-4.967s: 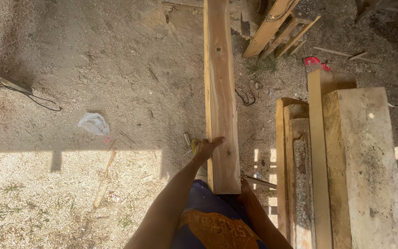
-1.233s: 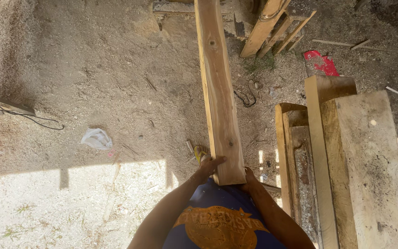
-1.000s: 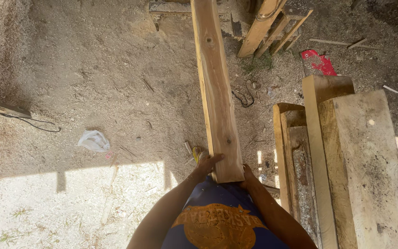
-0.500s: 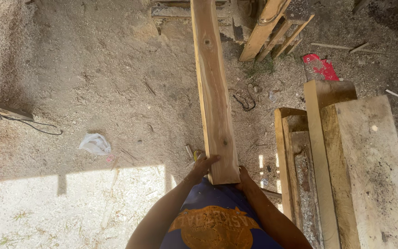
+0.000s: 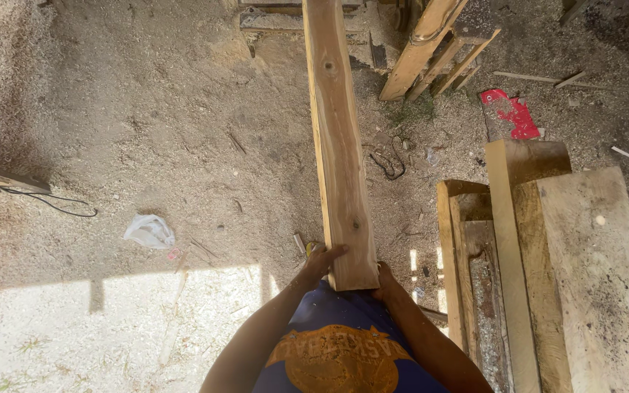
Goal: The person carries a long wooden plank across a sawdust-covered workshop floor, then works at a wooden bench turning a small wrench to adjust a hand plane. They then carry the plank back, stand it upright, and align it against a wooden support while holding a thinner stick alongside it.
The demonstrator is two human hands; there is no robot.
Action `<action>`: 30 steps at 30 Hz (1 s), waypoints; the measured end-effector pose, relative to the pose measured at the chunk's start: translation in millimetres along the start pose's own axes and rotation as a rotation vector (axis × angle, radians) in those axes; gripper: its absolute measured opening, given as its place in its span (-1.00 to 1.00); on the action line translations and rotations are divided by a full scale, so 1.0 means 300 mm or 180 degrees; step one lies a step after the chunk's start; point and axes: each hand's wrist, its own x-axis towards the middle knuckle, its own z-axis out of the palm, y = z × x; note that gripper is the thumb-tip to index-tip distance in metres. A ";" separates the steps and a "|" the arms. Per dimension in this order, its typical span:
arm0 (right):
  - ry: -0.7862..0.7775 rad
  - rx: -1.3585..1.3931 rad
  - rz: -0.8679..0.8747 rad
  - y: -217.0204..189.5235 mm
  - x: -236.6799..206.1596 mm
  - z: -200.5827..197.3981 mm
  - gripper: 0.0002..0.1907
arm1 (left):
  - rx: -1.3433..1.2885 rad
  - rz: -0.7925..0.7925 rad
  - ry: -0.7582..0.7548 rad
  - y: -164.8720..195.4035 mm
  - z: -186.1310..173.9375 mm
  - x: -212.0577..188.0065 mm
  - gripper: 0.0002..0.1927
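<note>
Now my left hand (image 5: 319, 260) and right hand (image 5: 385, 280) clasp the near end of the long plank (image 5: 338, 138), one on each side edge, its far end reaching toward the timber frame (image 5: 431, 44). Since a moment ago the plank has slid forward and swung slightly. No containers show; stacked boards (image 5: 547, 276) stand right, a plastic bag (image 5: 148, 231) lies left on the dirt.

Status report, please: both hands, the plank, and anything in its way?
Left hand and right hand grip near end of long plank. Plank points ahead over dirt floor. Stacked boards close on right, apart.
</note>
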 end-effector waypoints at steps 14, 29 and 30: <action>-0.0002 -0.0047 0.0022 -0.064 0.016 0.069 -0.39 | -0.0009 -0.0209 -0.0066 0.081 -0.021 0.043 -0.20; 0.0025 -0.0057 0.0068 -0.129 0.061 0.128 -0.39 | -0.0181 -0.0234 -0.0118 0.141 -0.062 0.110 -0.21; 0.0029 -0.0059 0.0067 -0.135 0.065 0.130 -0.39 | -0.0207 -0.0200 -0.0158 0.143 -0.064 0.115 -0.21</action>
